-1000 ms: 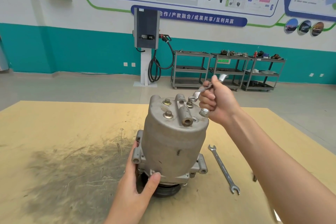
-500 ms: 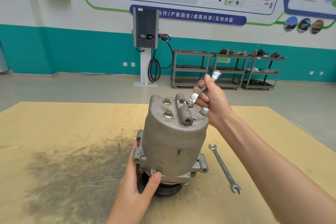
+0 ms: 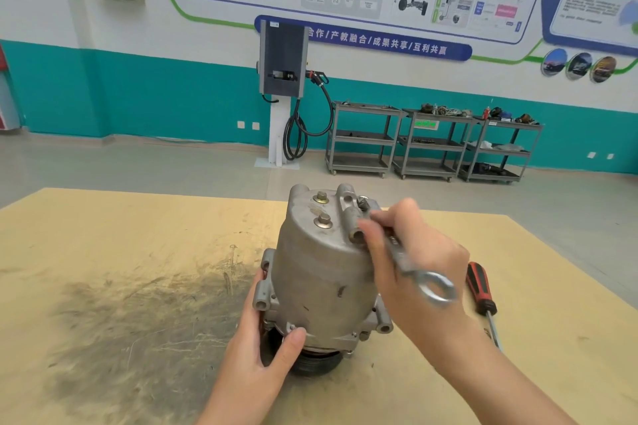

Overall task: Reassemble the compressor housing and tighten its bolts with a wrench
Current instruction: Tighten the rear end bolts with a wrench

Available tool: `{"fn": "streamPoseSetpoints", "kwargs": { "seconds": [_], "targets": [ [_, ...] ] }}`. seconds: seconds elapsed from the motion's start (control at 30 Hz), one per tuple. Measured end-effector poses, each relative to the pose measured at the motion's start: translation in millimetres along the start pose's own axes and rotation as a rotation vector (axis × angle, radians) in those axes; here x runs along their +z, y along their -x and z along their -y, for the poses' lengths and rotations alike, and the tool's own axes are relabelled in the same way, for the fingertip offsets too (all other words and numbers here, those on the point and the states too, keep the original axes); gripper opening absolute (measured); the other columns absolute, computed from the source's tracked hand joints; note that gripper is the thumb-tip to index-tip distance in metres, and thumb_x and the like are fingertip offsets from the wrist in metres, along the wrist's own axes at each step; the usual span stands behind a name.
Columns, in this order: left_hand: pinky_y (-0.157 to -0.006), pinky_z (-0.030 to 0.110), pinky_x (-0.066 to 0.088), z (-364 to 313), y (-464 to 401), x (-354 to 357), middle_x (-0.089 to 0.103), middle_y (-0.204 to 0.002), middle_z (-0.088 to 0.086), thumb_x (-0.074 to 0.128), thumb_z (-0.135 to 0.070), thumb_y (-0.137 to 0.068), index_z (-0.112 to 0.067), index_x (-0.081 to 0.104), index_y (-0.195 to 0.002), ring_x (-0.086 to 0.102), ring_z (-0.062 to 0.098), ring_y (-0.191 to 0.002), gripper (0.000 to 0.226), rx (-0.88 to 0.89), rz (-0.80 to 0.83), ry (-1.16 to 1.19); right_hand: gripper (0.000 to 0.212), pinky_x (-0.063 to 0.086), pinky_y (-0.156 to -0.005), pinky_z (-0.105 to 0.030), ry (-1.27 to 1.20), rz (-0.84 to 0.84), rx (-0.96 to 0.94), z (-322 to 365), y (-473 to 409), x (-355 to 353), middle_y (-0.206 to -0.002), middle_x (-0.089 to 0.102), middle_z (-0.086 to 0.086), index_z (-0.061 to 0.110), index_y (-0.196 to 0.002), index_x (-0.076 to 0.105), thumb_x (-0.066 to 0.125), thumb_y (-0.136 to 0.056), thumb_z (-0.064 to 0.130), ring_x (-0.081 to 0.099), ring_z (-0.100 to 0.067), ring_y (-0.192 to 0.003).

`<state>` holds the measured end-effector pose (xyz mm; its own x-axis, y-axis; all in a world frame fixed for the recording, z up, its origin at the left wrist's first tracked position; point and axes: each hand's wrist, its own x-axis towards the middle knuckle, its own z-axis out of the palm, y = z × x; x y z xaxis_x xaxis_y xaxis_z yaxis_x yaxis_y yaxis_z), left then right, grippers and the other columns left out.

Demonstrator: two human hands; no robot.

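One compressor housing, one combination wrench in hand, one red-and-black screwdriver on the table, two hands in view. Three bolt heads visible on the housing top: two brass-coloured bolts on the left half, one darker bolt near the rear right; any others hidden behind the right hand. Housing is a dull grey cast-metal cylinder with a domed top, a raised port block across the top, scuff marks on its side, and lug ears round the base flange; a black pulley shows beneath it. It stands upright near the middle of the tan table, beside a dark smudged patch. Left hand grasps the base flange from the left, thumb across the front edge. Right hand is closed around the wrench shaft, over the top right of the housing; ring end sticks out toward the camera, blurred. The far end lies toward the darker bolt; contact cannot be confirmed. Screwdriver lies right of the housing, apart from it.
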<state>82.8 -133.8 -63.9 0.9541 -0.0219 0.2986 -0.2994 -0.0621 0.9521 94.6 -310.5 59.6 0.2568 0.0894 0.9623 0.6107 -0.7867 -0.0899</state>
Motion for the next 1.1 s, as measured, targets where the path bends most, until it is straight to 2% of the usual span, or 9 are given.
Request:
{"fn": "streamPoseSetpoints", "kwargs": {
  "seconds": [0.1,0.23,0.37,0.5,0.6,0.73,0.8,0.9,1.1],
  "targets": [
    [-0.11,0.027,0.036,-2,0,1,0.045,-0.137,-0.038,0.062,-0.073,-0.064,-0.055,0.009,-0.145,0.046,-0.011,-0.127,0.099,-0.015,-0.014,0.002,0.038,0.037,-0.037,-0.028,0.27,0.048,-0.115,14,-13,-1,-0.057,0.054,0.003,0.012,-0.071,0.057,0.051,-0.097,0.038,0.05,-0.018,-0.045],
    [-0.112,0.027,0.034,-3,-1,1,0.042,-0.14,-0.036,0.063,-0.063,-0.074,-0.056,0.009,-0.144,0.044,-0.009,-0.13,0.088,-0.024,-0.012,0.004,0.019,0.04,-0.035,-0.034,0.226,0.055,-0.039,16,-22,-2,-0.058,0.054,0.0,0.009,-0.075,0.059,0.069,-0.089,0.015,0.049,-0.021,-0.048],
    [-0.113,0.031,0.035,-2,-1,1,0.047,-0.136,-0.034,0.062,-0.047,-0.073,-0.055,0.009,-0.144,0.048,-0.005,-0.129,0.089,-0.027,-0.01,-0.026,0.025,0.041,-0.035,-0.034,0.212,0.033,-0.115,14,-21,-5,-0.059,0.054,-0.002,0.006,-0.071,0.058,0.062,-0.092,0.019,0.05,-0.022,-0.048],
    [-0.113,0.029,0.035,-1,-1,1,0.047,-0.137,-0.035,0.063,-0.053,-0.08,-0.053,0.01,-0.145,0.047,-0.007,-0.129,0.084,-0.025,-0.013,-0.002,0.033,0.045,-0.039,-0.034,0.038,0.022,-0.187,17,-27,-10,-0.061,0.054,-0.001,0.005,-0.072,0.058,0.054,-0.096,0.026,0.051,-0.02,-0.049],
    [-0.111,0.025,0.034,-1,-1,1,0.046,-0.133,-0.042,0.066,-0.062,-0.067,-0.056,0.012,-0.142,0.047,-0.011,-0.127,0.093,-0.027,-0.025,0.025,0.026,0.034,-0.047,-0.014,-0.31,-0.009,0.103,1,-47,-13,-0.058,0.046,0.013,0.017,-0.079,0.047,0.043,-0.101,0.031,0.041,-0.002,-0.049],
    [-0.11,0.024,0.034,1,-2,1,0.042,-0.125,-0.054,0.064,-0.061,-0.071,-0.054,0.011,-0.144,0.044,-0.018,-0.124,0.09,-0.017,-0.019,0.015,0.033,0.02,-0.041,-0.019,-1.003,0.032,0.856,-42,-67,-9,-0.052,0.04,0.004,0.015,-0.079,0.046,0.032,-0.105,0.029,0.03,-0.01,-0.048],
    [-0.11,0.026,0.034,1,-3,1,0.04,-0.124,-0.057,0.065,-0.061,-0.069,-0.053,0.01,-0.145,0.045,-0.017,-0.124,0.094,-0.015,-0.01,0.015,0.036,0.013,-0.042,-0.021,-1.156,0.088,1.063,-60,-66,0,-0.05,0.037,0.002,0.013,-0.08,0.046,0.03,-0.106,0.032,0.026,-0.009,-0.045],
    [-0.11,0.027,0.034,1,-4,0,0.037,-0.124,-0.058,0.062,-0.069,-0.06,-0.05,0.01,-0.147,0.044,-0.018,-0.124,0.103,-0.01,-0.001,0.016,0.039,0.009,-0.043,-0.021,-1.263,0.156,1.188,-77,-63,11,-0.045,0.033,0.004,0.014,-0.078,0.045,0.028,-0.105,0.035,0.022,-0.007,-0.039],
    [-0.106,0.023,0.034,5,-5,0,0.035,-0.123,-0.061,0.06,-0.072,-0.06,-0.052,0.01,-0.145,0.043,-0.024,-0.12,0.101,0.008,-0.004,0.001,0.044,0.011,-0.038,-0.019,-1.387,0.342,1.289,-87,-71,27,-0.04,0.028,0.005,0.014,-0.073,0.046,0.027,-0.105,0.037,0.021,-0.006,-0.034]
  ]
}}
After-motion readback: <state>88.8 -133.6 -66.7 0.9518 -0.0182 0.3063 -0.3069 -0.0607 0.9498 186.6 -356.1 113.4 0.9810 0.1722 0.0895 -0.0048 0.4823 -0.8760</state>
